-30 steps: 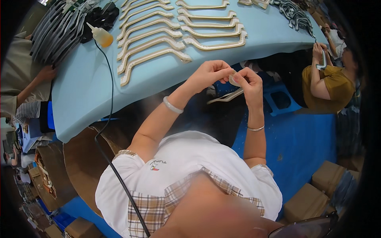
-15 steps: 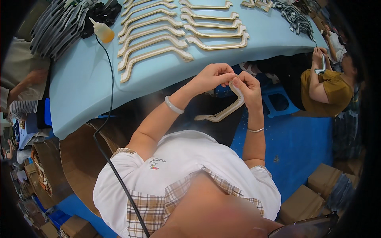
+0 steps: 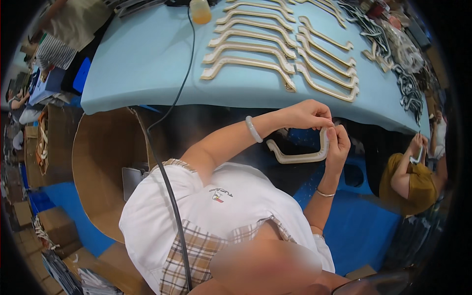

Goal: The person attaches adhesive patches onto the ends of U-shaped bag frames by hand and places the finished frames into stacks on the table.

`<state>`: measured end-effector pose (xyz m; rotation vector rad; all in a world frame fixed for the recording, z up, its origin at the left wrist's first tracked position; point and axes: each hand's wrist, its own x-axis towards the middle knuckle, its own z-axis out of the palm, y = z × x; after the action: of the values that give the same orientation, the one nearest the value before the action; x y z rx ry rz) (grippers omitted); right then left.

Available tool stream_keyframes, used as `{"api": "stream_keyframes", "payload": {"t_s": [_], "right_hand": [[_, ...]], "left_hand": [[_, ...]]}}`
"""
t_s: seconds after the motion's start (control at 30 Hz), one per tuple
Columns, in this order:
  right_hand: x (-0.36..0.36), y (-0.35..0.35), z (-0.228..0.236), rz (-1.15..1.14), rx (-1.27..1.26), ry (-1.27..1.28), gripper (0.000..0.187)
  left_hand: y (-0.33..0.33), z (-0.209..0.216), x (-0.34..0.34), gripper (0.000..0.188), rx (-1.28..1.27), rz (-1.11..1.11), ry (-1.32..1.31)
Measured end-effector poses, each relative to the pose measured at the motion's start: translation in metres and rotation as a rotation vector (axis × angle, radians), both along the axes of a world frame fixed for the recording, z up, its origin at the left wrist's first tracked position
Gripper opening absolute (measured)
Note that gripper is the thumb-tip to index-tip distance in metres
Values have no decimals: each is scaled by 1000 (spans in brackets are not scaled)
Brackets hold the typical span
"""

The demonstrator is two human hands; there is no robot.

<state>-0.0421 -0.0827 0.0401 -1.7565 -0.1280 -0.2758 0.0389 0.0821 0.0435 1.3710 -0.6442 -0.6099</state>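
Note:
Below the front edge of the table, I hold a curved beige strip (image 3: 300, 158) with pale edging, bent at both ends like a handle. My right hand (image 3: 338, 147) is closed round its upright right end, the thumb lying along it. The fingers of my left hand (image 3: 312, 114) are pinched together at the tip of that same end; the exact contact is hidden by the fingers. The strip's other end sticks out free to the left.
Rows of similar curved strips (image 3: 250, 48) lie on the light blue table (image 3: 142, 73). A bottle of amber liquid (image 3: 200, 12) stands behind them. A black cable (image 3: 183, 83) runs down past my left arm. A large cardboard box (image 3: 98, 157) stands left; a co-worker (image 3: 410, 182) sits right.
The view has turned, so the table and its strips appear farther right. The held strip has tilted, its free end now pointing up. Both hands keep their closed grip near the same end.

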Motion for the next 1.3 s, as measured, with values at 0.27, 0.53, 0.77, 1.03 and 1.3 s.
{"api": "stream_keyframes", "payload": {"t_s": [0.27,0.53,0.77,1.03,1.3], "right_hand": [[2,5,4,106,35,52,23],[9,-30,19,-144,146,17,17],[-4,-72,36,-102,627,-328,20],[-11,-72,43,-305,842,-450,22],[-8,-84,12,-241,930,-358,19]], "left_hand": [[13,6,2,26,104,-47,-121],[31,5,20,26,-68,216,-69],[41,-19,26,32,-162,485,-9],[32,-36,-13,79,-507,263,582],[38,-49,4,72,-217,397,115]]}}
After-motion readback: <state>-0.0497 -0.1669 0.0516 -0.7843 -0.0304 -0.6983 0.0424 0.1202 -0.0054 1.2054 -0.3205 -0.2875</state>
